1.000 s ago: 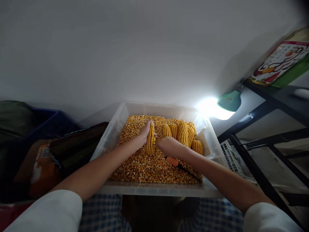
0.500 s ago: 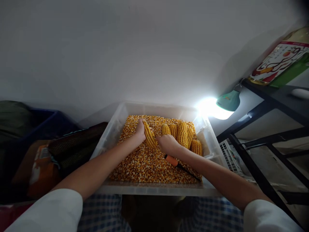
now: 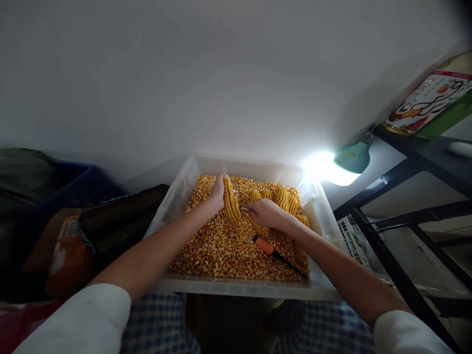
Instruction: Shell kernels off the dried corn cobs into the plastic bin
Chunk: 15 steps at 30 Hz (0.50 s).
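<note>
My left hand (image 3: 217, 193) is closed around a yellow corn cob (image 3: 232, 200), which it holds upright and slightly tilted over a bed of loose corn kernels (image 3: 214, 250). Just right of that cob is my right hand (image 3: 268, 213), its fingers curled together and pointing at the cob; whatever they may hold is hidden. Several more corn cobs (image 3: 282, 198) lie behind and under my right hand, partly covered by it. On the kernels below rests a tool with an orange handle (image 3: 264, 244) and a thin dark shaft.
A translucent plastic bin (image 3: 228, 287) holds the kernels and cobs. At its back right corner a lit green lamp (image 3: 352, 158) hangs from a black metal rack (image 3: 396, 209). A labelled bottle (image 3: 431, 98) stands on the rack. Left are a dark mesh bag (image 3: 121, 216) and a blue crate (image 3: 79, 182).
The left hand has raised the cob slightly and turned it more upright. My right hand has shifted a little right, drawing away from the cob. The view has tilted slightly.
</note>
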Each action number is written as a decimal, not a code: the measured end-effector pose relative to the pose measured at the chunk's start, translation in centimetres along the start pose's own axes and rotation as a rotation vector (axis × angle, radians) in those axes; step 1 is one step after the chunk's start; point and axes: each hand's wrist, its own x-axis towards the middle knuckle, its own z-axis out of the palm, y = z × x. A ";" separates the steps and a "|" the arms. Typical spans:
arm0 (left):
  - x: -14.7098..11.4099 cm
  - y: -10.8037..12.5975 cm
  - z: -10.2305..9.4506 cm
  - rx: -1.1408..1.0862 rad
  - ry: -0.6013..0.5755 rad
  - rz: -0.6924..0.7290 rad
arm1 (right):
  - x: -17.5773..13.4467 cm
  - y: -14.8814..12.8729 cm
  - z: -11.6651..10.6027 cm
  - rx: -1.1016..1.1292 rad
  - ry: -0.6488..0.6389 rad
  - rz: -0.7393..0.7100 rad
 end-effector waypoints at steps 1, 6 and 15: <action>0.1 0.0 0.0 0.021 -0.013 0.014 | 0.0 0.0 -0.1 0.003 -0.002 -0.009; 0.4 -0.4 -0.2 0.053 -0.013 0.017 | -0.2 -0.1 -0.5 0.017 -0.012 -0.039; 0.7 -0.7 -0.4 0.058 -0.009 -0.010 | -0.3 -0.3 -0.8 -0.005 -0.028 -0.052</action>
